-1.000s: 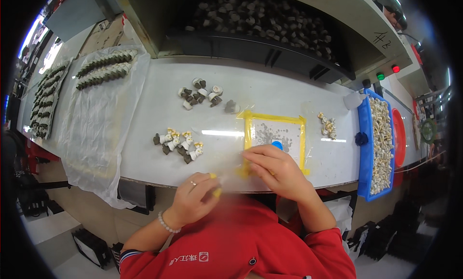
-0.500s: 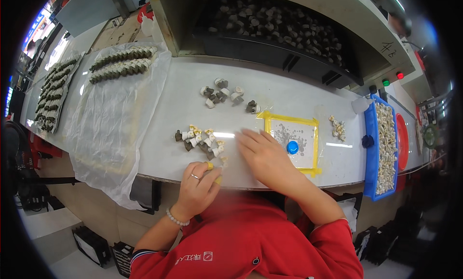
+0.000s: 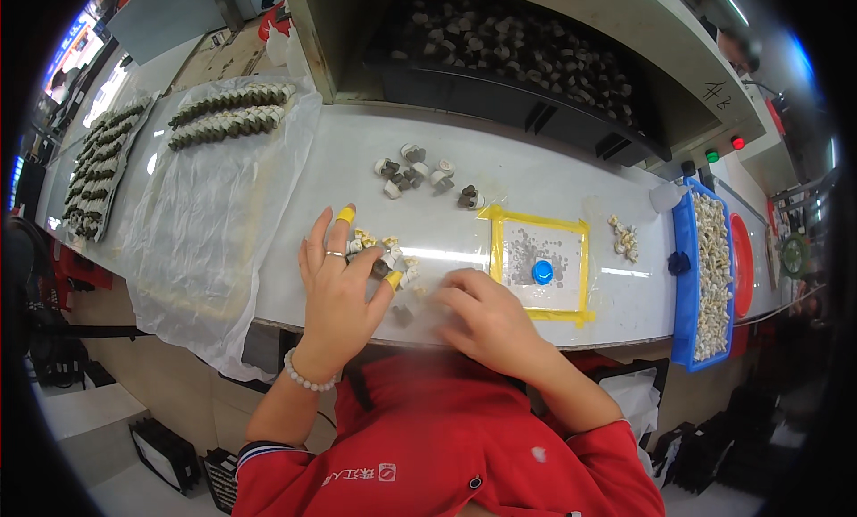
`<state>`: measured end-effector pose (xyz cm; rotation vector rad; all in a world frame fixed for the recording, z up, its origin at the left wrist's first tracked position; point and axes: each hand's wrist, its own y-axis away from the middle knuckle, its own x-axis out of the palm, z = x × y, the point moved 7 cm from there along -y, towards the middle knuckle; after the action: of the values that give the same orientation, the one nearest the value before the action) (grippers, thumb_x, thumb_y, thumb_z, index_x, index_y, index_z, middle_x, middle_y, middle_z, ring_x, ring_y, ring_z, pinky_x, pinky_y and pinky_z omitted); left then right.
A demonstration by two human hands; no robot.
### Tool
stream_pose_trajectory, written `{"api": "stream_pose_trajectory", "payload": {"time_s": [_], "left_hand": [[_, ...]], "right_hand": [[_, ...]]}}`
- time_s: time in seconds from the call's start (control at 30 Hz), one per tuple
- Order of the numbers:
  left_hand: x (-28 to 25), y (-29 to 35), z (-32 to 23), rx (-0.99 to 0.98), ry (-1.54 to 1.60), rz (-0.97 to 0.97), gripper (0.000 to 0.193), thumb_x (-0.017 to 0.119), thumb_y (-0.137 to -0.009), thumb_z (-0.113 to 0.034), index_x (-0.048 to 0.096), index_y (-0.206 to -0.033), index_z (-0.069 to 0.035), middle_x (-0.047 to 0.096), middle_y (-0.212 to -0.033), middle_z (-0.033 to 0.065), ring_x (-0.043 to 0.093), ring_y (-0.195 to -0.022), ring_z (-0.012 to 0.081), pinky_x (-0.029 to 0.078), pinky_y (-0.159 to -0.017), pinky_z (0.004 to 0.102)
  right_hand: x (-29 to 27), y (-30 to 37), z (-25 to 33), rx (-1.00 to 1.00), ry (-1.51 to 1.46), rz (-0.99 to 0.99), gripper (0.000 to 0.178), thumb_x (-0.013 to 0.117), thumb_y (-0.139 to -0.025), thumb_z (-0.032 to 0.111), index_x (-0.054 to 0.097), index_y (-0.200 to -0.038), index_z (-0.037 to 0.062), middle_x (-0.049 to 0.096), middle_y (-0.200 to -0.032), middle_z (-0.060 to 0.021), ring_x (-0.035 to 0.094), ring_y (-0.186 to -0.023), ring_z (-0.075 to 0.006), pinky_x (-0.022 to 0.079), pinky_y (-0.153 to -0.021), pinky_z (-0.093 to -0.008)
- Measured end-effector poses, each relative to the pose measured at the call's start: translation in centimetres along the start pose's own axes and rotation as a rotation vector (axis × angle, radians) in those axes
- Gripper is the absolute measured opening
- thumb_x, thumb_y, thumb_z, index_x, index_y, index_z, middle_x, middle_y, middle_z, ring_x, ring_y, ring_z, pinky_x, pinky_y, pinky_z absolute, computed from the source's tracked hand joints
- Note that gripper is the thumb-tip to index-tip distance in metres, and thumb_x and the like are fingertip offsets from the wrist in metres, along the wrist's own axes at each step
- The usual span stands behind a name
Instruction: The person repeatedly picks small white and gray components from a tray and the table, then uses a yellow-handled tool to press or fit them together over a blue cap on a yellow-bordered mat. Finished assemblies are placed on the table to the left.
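Observation:
Yellow covers wrap the thumb and a finger of my left hand [image 3: 344, 285], which is open with its fingers spread at a group of small white-and-dark figure-like pieces [image 3: 389, 254]. Its palm and fingers hide part of that group. A blurred small grey piece [image 3: 403, 315] lies below the group, between my hands. To the right, near the table's front edge, is my right hand [image 3: 491, 325]. Its fingers bend leftward and are smeared by motion, so whether they hold anything cannot be told. A yellow-taped square [image 3: 585, 267] with a blue cap [image 3: 542, 272] lies right of it.
More loose pieces [image 3: 413, 172] lie farther back. A black tray [image 3: 500, 88] of pieces sits in the cabinet. Rows of pieces [image 3: 228, 115] rest on plastic sheeting [image 3: 214, 213] at left. At right are a few pale pieces [image 3: 624, 238], a white bottle [image 3: 666, 195] and a blue bin [image 3: 686, 312].
My left hand has moved forward and left onto the group of pieces, its fingers spreading. My right hand has drawn back toward the front edge, its fingers bending.

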<state>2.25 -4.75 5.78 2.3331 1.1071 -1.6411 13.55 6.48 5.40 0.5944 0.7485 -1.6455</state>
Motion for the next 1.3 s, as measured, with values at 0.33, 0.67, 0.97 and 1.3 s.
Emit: {"api": "stream_pose_trajectory", "payload": {"time_s": [0.33,0.67,0.97,1.3], "left_hand": [[1.1,0.2,0.8,0.005,0.114,0.173,0.028,0.070,-0.069,-0.012,0.064,-0.095,-0.003,0.036,-0.142,0.0236,0.023,-0.135,0.0451,0.022,-0.107,0.0513],[1.1,0.0,0.6,0.010,0.087,0.246,0.033,0.074,-0.065,-0.019,0.065,-0.094,-0.006,0.033,-0.146,0.0209,0.020,-0.137,0.0443,0.018,-0.106,0.0599],[1.2,-0.1,1.3,0.052,0.142,0.309,0.023,0.060,-0.076,-0.012,0.067,-0.097,-0.005,0.032,-0.145,0.0205,0.015,-0.140,0.0427,0.016,-0.103,0.0695],[1.3,0.1,1.1,0.056,0.175,0.374,0.033,0.064,-0.072,-0.020,0.065,-0.102,-0.006,0.032,-0.145,0.0205,0.015,-0.140,0.0428,0.017,-0.102,0.0701]], "right_hand": [[1.4,-1.0,-0.5,-0.091,0.084,0.006,0.026,0.070,-0.068,0.006,0.062,-0.093,0.0093,0.058,-0.099,-0.0081,0.057,-0.089,-0.0278,0.048,-0.077,-0.0375],[1.2,-1.4,-0.5,-0.126,0.008,-0.015,0.025,0.073,-0.069,0.007,0.060,-0.090,0.0062,0.057,-0.093,-0.0061,0.056,-0.085,-0.0255,0.048,-0.073,-0.0366],[1.3,-1.8,-0.5,-0.108,-0.004,0.010,0.025,0.071,-0.067,0.004,0.063,-0.091,0.0078,0.060,-0.093,-0.0071,0.060,-0.087,-0.0271,0.049,-0.073,-0.0373],[1.3,-2.3,-1.0,-0.047,-0.060,0.007,0.030,0.073,-0.070,0.007,0.056,-0.095,0.0050,0.057,-0.091,-0.0099,0.057,-0.084,-0.0299,0.048,-0.072,-0.0394]]}}
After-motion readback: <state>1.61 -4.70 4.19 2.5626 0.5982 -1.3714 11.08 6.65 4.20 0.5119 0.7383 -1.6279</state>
